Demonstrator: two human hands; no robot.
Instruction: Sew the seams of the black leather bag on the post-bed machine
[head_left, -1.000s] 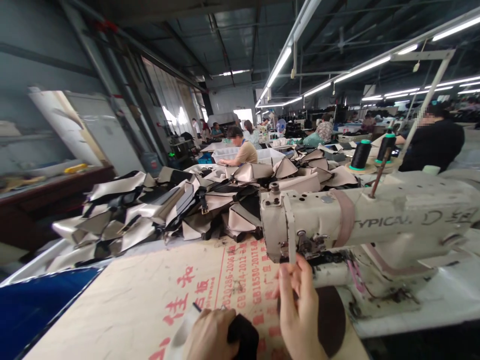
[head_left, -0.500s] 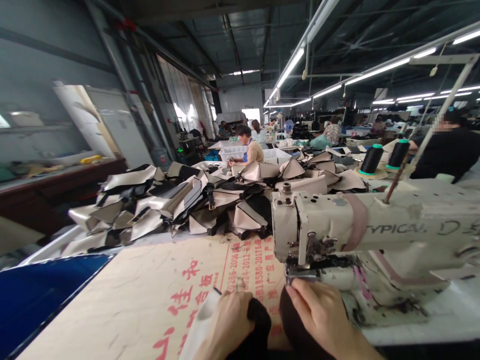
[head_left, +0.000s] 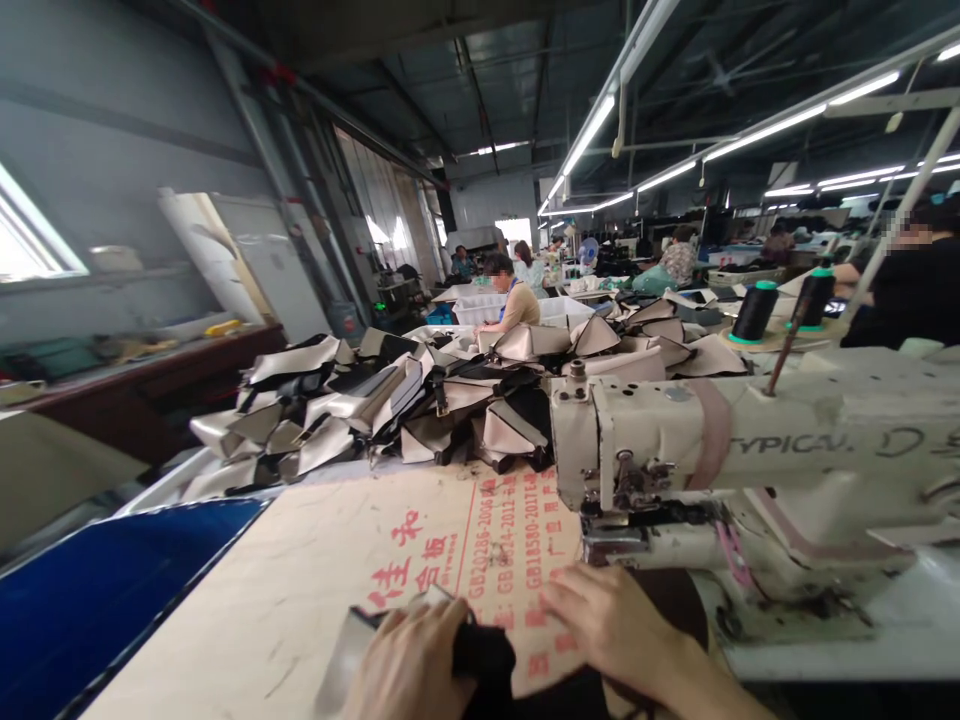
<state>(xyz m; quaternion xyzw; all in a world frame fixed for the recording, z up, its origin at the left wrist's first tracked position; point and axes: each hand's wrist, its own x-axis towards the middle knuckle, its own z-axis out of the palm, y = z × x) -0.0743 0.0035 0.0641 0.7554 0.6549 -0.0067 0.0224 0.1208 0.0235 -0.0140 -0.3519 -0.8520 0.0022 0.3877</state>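
Observation:
My left hand is closed around a bag piece in pale and black leather-like material, low in the view over the plywood board. The pale side shows left of the hand and the black part to its right. Beside the sewing machine, my right hand has its fingers stretched out to the left, just below the machine's narrow arm. Dark material shows behind and under that hand. The fingers appear to hold nothing, though their undersides are hidden.
Plywood with red printing covers the worktop. Behind it lies a heap of pale and black bag pieces. A blue bin stands at left, black thread cones behind the machine. Co-workers sit farther back.
My right hand has come away from the machine's needle area, its pinch loosened. My left hand has moved left and down with the bag piece. The view has swung slightly left.

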